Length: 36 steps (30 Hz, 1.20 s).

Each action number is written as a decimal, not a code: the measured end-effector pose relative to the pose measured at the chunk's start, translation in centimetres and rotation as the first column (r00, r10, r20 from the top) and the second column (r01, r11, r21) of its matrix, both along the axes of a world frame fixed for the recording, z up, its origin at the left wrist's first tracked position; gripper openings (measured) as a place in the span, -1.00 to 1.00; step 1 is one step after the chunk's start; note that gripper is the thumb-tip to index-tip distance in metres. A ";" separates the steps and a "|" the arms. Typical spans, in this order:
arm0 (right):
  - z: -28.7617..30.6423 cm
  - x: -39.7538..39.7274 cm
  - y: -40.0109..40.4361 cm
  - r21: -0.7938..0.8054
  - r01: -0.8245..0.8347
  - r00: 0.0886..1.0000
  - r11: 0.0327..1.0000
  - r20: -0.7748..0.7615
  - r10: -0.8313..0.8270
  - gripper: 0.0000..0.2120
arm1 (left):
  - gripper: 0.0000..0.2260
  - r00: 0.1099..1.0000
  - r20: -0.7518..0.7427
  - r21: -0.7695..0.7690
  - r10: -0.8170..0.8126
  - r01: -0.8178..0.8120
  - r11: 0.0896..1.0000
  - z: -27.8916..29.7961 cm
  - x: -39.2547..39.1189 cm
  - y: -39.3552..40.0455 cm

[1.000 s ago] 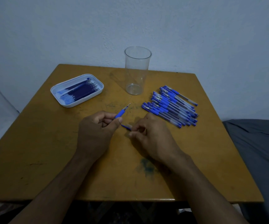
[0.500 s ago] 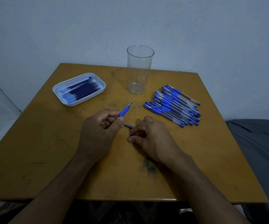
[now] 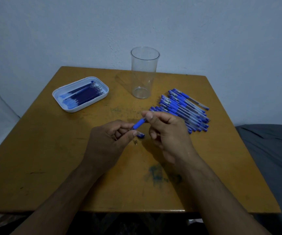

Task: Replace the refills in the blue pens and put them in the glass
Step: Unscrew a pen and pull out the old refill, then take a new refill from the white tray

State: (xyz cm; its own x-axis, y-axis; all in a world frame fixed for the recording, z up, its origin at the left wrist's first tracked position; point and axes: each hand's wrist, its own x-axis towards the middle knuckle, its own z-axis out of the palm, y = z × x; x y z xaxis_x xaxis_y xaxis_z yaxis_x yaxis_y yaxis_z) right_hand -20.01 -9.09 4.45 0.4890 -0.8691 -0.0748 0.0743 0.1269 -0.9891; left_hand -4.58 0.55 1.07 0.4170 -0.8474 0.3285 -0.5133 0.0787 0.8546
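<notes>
While the left hand (image 3: 109, 141) grips a blue pen (image 3: 139, 124) by its barrel, the right hand (image 3: 167, 133) pinches the pen's tip end above the bench (image 3: 52, 167). Beyond stand the empty glass (image 3: 144, 73), a pile of pens (image 3: 184, 109), and a tray of refills (image 3: 81, 94).

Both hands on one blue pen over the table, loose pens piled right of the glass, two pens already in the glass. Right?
Not quite: the head view shows the glass empty. The rest holds: left hand and right hand both pinch one blue pen over the table, and the loose pens lie right of the glass.
</notes>
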 end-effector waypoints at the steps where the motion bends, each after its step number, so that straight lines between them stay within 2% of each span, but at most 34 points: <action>1: 0.2 0.0 -0.1 0.019 0.028 0.999 0.999 0.045 -0.029 -0.80 | -0.84 1.000 0.007 0.002 0.007 -0.007 1.000 0.0 0.0 0.0; 4: 1.0 -0.4 -0.8 0.110 0.180 0.961 0.978 0.190 -0.198 -0.77 | -0.88 0.998 0.056 0.027 0.030 -0.032 0.999 0.0 0.4 0.0; 6: 1.2 -0.9 -1.5 0.147 0.325 0.901 0.934 0.254 -0.353 -0.78 | -0.89 0.996 0.080 0.048 0.033 -0.037 0.998 -0.1 0.9 0.0; 8: 1.0 -1.5 -2.2 0.176 0.405 0.864 0.897 0.247 -0.438 -0.81 | -0.89 0.993 0.097 0.061 0.061 -0.067 0.996 -0.1 1.4 -0.1; 9: 1.0 -1.7 -2.4 0.184 0.400 0.880 0.898 0.198 -0.432 -0.84 | -0.90 0.992 0.095 0.063 0.088 -0.094 0.994 -0.1 1.5 -0.2; 11: 0.9 -2.1 -2.3 0.179 0.310 0.949 0.934 0.001 -0.315 -0.90 | -0.91 0.987 0.072 0.067 0.142 -0.147 0.987 -0.1 1.4 -0.3; 13: 0.7 -2.2 -1.6 0.151 0.182 0.961 0.972 -0.237 -0.144 -0.85 | -0.89 0.984 0.042 0.071 0.174 -0.177 0.982 -0.1 1.1 -0.4; 15: 0.4 -2.2 -0.8 0.044 0.093 0.898 0.995 -0.436 -0.065 -0.82 | -0.89 0.982 0.024 0.066 0.186 -0.187 0.980 0.0 1.0 -0.5; 19: -0.2 -2.2 -0.4 -0.253 -0.075 0.662 0.965 -0.736 -0.142 -0.81 | -0.88 0.981 0.011 0.057 0.192 -0.192 0.980 0.0 1.1 -0.4; 22: -1.1 -2.1 -0.1 -0.398 -0.157 0.575 0.904 -0.781 -0.244 -0.84 | -0.87 0.980 0.007 0.050 0.200 -0.201 0.978 0.0 1.1 -0.4; 26: -2.1 -2.0 0.4 -0.513 -0.238 0.526 0.825 -0.782 -0.335 -0.84 | -0.88 0.977 0.004 0.040 0.213 -0.213 0.976 -0.1 1.1 -0.5; 29: -1.6 -1.6 0.0 -0.463 -0.254 0.500 0.849 -0.814 -0.294 -0.84 | -0.86 0.978 0.010 0.051 0.208 -0.208 0.977 -0.1 1.2 -0.5; 32: -0.7 -1.1 -0.6 -0.247 -0.271 0.353 0.930 -0.925 -0.143 -0.79 | -0.85 0.979 0.008 0.060 0.203 -0.203 0.977 -0.2 1.2 -0.5; 33: -0.7 -1.1 -0.5 -0.249 -0.266 0.353 0.931 -0.924 -0.146 -0.79 | -0.85 0.979 0.000 0.060 0.205 -0.205 0.977 -0.2 1.2 -0.5; 36: -1.3 -1.6 0.2 -0.443 -0.266 0.445 0.856 -0.844 -0.299 -0.84 | -0.88 0.976 -0.037 0.059 0.216 -0.213 0.975 0.0 1.3 -0.6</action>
